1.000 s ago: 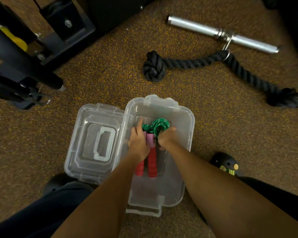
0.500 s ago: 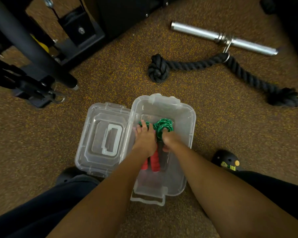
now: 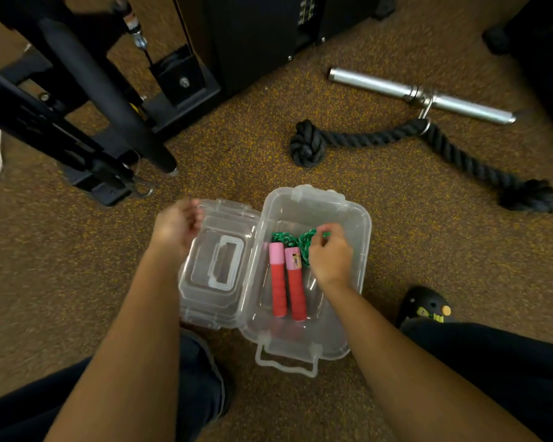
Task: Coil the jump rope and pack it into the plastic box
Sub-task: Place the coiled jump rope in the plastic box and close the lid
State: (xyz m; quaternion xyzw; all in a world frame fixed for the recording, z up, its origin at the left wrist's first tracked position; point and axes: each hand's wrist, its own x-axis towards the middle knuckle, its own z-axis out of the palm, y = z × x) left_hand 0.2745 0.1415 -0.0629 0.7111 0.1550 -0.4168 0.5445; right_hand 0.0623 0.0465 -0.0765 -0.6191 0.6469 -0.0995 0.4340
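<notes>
While right hand (image 3: pixel 331 263) pinches green cord (image 3: pixel 296 240) inside clear plastic box (image 3: pixel 313 205), left hand (image 3: pixel 176 226) sits blurred at lid (image 3: pixel 217 282) far-left corner, grip unclear; red handles (image 3: pixel 277 282) side by side.

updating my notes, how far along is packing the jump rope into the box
Done: both red handles lie side by side in the plastic box, green rope bunched at its far end. In hand: the right hand pinches the rope, apparently tucking it in; the left hand is at the far corner of the open lid, grip too blurred to judge. Left: closing the lid.
</notes>
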